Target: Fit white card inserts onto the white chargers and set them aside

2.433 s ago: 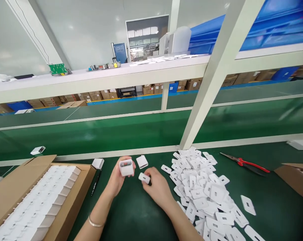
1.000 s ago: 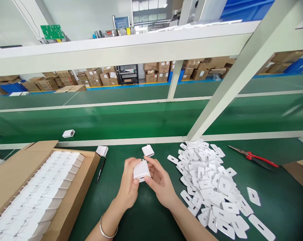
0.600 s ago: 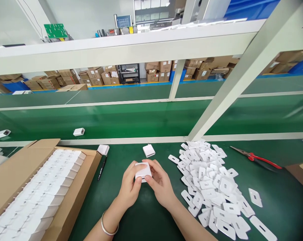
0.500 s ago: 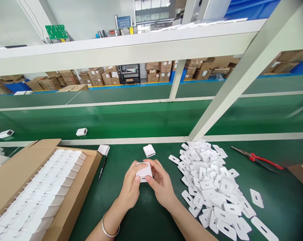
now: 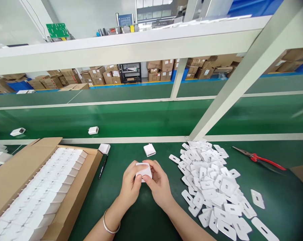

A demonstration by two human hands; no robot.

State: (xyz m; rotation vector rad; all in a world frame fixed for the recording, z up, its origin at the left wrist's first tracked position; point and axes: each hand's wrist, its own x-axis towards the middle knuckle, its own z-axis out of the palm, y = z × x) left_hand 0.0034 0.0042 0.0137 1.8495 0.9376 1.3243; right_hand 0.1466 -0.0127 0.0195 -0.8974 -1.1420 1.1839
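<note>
Between my two hands, above the green tabletop, is a small white square plastic housing [image 5: 145, 171] with rounded corners. My left hand [image 5: 128, 184] grips its left side, fingers along the far edge and thumb at the near edge. On the other side my right hand [image 5: 160, 185] holds it, thumb pressed on the near right corner. Fingers cover part of the housing. Just beyond them lies a second white housing [image 5: 149, 150]. A heap of flat white slotted plates [image 5: 211, 180] spreads to the right of my right hand.
An open cardboard box [image 5: 84, 177] with rows of white pieces [image 5: 46, 187] stands at left. Beside it lie a black pen [image 5: 102, 166] and a white block [image 5: 104, 148]. Red-handled pliers [image 5: 259, 158] rest at right. White housings [image 5: 93, 130] sit on the green belt [image 5: 141, 118] behind.
The white housings on the belt have shifted to the right. My thumbs have moved slightly on the held housing, which both hands still grip in about the same place.
</note>
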